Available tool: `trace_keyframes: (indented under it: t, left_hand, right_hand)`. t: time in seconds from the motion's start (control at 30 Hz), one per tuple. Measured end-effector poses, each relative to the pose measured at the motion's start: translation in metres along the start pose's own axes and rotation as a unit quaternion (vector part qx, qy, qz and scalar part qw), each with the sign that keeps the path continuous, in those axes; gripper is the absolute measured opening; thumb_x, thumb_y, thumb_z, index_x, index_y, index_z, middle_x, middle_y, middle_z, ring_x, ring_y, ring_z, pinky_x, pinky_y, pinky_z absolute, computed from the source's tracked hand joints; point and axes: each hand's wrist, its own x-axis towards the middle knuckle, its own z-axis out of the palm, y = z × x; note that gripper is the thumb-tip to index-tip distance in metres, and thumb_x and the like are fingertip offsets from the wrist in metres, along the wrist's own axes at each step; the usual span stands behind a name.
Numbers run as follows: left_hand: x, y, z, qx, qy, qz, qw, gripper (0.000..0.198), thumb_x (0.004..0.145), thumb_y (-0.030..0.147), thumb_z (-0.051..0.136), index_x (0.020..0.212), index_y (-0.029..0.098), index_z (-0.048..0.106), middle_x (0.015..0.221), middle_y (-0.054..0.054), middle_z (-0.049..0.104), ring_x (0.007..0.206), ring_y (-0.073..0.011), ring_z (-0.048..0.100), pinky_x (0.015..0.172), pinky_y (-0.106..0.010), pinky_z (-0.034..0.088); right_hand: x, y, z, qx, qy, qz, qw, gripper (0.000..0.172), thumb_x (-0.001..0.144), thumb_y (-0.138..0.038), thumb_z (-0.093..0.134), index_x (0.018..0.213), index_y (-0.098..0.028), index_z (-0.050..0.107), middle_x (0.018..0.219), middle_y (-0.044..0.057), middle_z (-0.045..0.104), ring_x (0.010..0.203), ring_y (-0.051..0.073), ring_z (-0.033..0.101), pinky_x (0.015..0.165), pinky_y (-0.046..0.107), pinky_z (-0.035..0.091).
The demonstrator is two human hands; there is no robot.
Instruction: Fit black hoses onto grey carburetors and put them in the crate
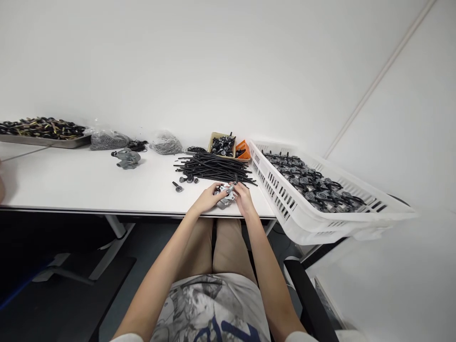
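Near the table's front edge, my left hand (pixel 208 198) is closed around a small silver metal carburetor (pixel 224 202). My right hand (pixel 243 198) pinches a small grey-and-black stemmed part (pixel 233 185) against the upper right of the metal body. Fingers cover much of both pieces, so I cannot tell how they join. A loose grey-and-black stemmed piece (pixel 177 187) lies left of my hands, and several similar small pieces (pixel 188 178) lie just beyond. Behind my hands is a pile of thin black tubes (pixel 213 166).
On the right stands a white slotted crate (pixel 278 190) with rows of finished-looking grey parts (pixel 306 183). A beige bin (pixel 211 142) and orange basket (pixel 243 146) stand behind the tubes. Clear bags (pixel 166 142), grey castings (pixel 127 158) and a metal tray (pixel 46 141) are leftward. Another person's arm (pixel 2 187) shows far left.
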Motion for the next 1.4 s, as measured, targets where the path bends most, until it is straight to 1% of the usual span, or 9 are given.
trace_keyframes:
  t: [0.1, 0.17, 0.33, 0.5, 0.63, 0.83, 1.0, 1.23, 1.4]
  left_hand:
    - [0.0000, 0.0001, -0.0003, 0.006, 0.000, -0.003, 1.000, 0.055, 0.084, 0.056, 0.059, 0.127, 0.020, 0.060, 0.130, -0.010, 0.065, 0.119, -0.0276, 0.059, 0.106, -0.041, 0.041]
    - [0.0003, -0.0007, -0.0005, 0.006, 0.000, -0.004, 1.000, 0.056, 0.084, 0.056, 0.059, 0.126, 0.020, 0.060, 0.130, -0.009, 0.065, 0.119, -0.0276, 0.059, 0.106, -0.041, 0.041]
    - [0.0016, -0.0038, -0.0002, 0.002, 0.005, -0.005, 1.000, 0.055, 0.083, 0.056, 0.061, 0.124, 0.020, 0.061, 0.128, -0.009, 0.066, 0.119, -0.0274, 0.059, 0.107, -0.040, 0.041]
    - [0.0014, -0.0026, 0.0003, -0.002, 0.006, -0.006, 1.000, 0.054, 0.084, 0.056, 0.061, 0.124, 0.020, 0.061, 0.126, -0.009, 0.067, 0.117, -0.0272, 0.060, 0.104, -0.040, 0.043]
    - [0.0007, -0.0008, 0.0002, 0.007, 0.006, -0.010, 1.000, 0.054, 0.085, 0.056, 0.060, 0.126, 0.020, 0.061, 0.125, -0.010, 0.067, 0.115, -0.0272, 0.061, 0.102, -0.040, 0.044]
    - [0.0013, -0.0020, 0.0005, 0.008, 0.004, -0.004, 1.000, 0.053, 0.085, 0.056, 0.060, 0.124, 0.020, 0.062, 0.126, -0.010, 0.067, 0.115, -0.0274, 0.061, 0.102, -0.040, 0.044]
    - [0.0030, -0.0063, 0.0005, 0.003, 0.006, -0.005, 1.000, 0.054, 0.083, 0.056, 0.061, 0.124, 0.020, 0.061, 0.125, -0.009, 0.067, 0.116, -0.0270, 0.062, 0.103, -0.039, 0.044]
    - [0.0028, -0.0074, 0.0004, 0.005, 0.011, -0.003, 1.000, 0.054, 0.084, 0.056, 0.060, 0.124, 0.020, 0.061, 0.127, -0.010, 0.066, 0.116, -0.0273, 0.061, 0.105, -0.040, 0.043]
    - [0.0031, -0.0078, 0.0003, 0.005, 0.006, -0.004, 1.000, 0.055, 0.083, 0.057, 0.060, 0.125, 0.020, 0.061, 0.126, -0.010, 0.066, 0.116, -0.0274, 0.061, 0.104, -0.040, 0.043]
  right_hand:
    - [-0.0009, -0.0013, -0.0004, 0.022, 0.000, 0.004, 1.000, 0.018, 0.068, -0.036, 0.074, 0.072, -0.023, 0.063, 0.083, 0.000, 0.071, 0.084, 0.019, 0.064, 0.067, 0.027, 0.046]
    - [-0.0013, -0.0020, -0.0008, 0.031, -0.002, 0.007, 0.999, 0.020, 0.067, -0.033, 0.072, 0.067, -0.023, 0.055, 0.079, 0.000, 0.070, 0.084, 0.019, 0.065, 0.067, 0.027, 0.045]
    - [-0.0014, -0.0016, -0.0027, 0.027, -0.018, 0.007, 0.999, 0.020, 0.068, -0.029, 0.068, 0.068, -0.024, 0.049, 0.079, 0.000, 0.072, 0.084, 0.020, 0.065, 0.066, 0.027, 0.044]
    - [-0.0013, -0.0010, -0.0032, 0.017, -0.004, 0.007, 1.000, 0.020, 0.066, -0.031, 0.075, 0.078, -0.024, 0.060, 0.083, 0.001, 0.075, 0.081, 0.020, 0.067, 0.069, 0.029, 0.046]
    - [-0.0011, -0.0007, -0.0026, -0.002, -0.010, 0.008, 1.000, 0.031, 0.064, -0.035, 0.079, 0.091, -0.024, 0.068, 0.083, 0.002, 0.075, 0.082, 0.020, 0.068, 0.074, 0.030, 0.047]
    - [0.0000, 0.0005, -0.0004, -0.016, -0.002, 0.004, 1.000, 0.037, 0.061, -0.043, 0.084, 0.090, -0.023, 0.072, 0.084, 0.003, 0.075, 0.083, 0.020, 0.067, 0.076, 0.031, 0.048]
    - [0.0005, 0.0012, 0.0009, -0.013, -0.002, -0.001, 1.000, 0.034, 0.062, -0.044, 0.084, 0.086, -0.023, 0.073, 0.084, 0.003, 0.075, 0.083, 0.019, 0.066, 0.077, 0.031, 0.048]
    - [0.0011, 0.0035, -0.0035, -0.006, -0.001, -0.002, 1.000, 0.024, 0.070, -0.041, 0.077, 0.084, -0.022, 0.073, 0.094, 0.004, 0.074, 0.087, 0.018, 0.065, 0.072, 0.029, 0.047]
    - [0.0002, 0.0009, -0.0042, 0.004, -0.021, -0.005, 1.000, 0.017, 0.072, -0.034, 0.071, 0.084, -0.022, 0.074, 0.090, 0.003, 0.074, 0.089, 0.020, 0.065, 0.071, 0.029, 0.046]
